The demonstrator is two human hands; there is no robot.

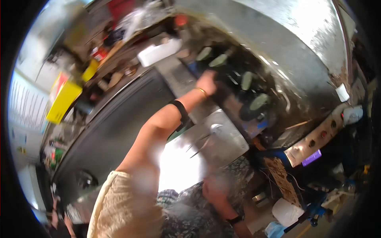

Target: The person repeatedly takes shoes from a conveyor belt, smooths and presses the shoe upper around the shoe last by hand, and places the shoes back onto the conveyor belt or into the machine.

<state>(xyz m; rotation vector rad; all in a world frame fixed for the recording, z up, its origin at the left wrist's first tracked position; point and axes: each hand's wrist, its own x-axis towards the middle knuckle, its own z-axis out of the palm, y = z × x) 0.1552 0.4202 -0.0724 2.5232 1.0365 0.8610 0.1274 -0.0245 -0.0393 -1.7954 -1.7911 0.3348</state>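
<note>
One of my hands [207, 82], with a gold bangle and a dark band on its arm, reaches out to the dark surface beside several green oval pieces [219, 60]. Its fingers are blurred. My other hand [215, 188], with a dark wristband, is low in the view, over the patterned cloth on my lap; its fingers are smeared too. Between the two lies a pale metal plate [232, 139] with a thin tool on it. Which hand is left or right is hard to tell from the twisted view.
A dark belt-like surface [123, 115] runs along the left. A white tray [160, 51] and a yellow box [64, 97] stand beyond it. At the right are a switch panel [317, 139] and a white container [286, 212]. Another person's arms [68, 222] show at the lower left.
</note>
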